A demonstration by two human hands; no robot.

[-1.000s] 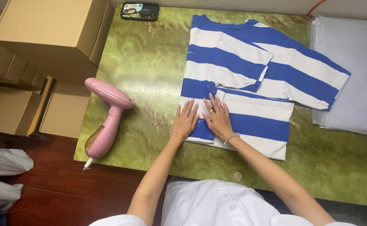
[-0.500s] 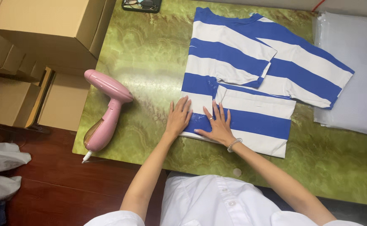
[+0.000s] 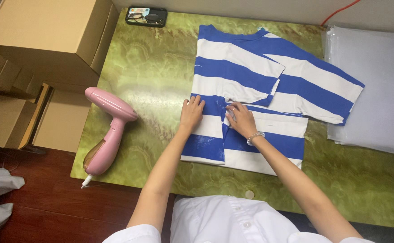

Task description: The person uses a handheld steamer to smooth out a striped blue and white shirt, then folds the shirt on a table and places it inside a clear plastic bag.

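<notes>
A blue and white striped T-shirt (image 3: 260,85) lies partly folded on the green marbled table (image 3: 152,76), its left side turned in and one sleeve spread to the right. My left hand (image 3: 191,112) rests flat on the shirt's left edge, fingers apart. My right hand (image 3: 241,119), with a bracelet at the wrist, presses on the cloth near the middle fold, fingers bent; whether it pinches the fabric I cannot tell.
A pink handheld steamer (image 3: 107,130) lies on the table's left edge. A stack of clear plastic bags (image 3: 377,94) sits at the right. A phone (image 3: 146,15) lies at the back. Cardboard boxes (image 3: 48,36) stand to the left, by the wooden floor.
Both hands have slid up the shirt from its lower hem toward the middle, smoothing the folded left part. The view has shifted slightly.
</notes>
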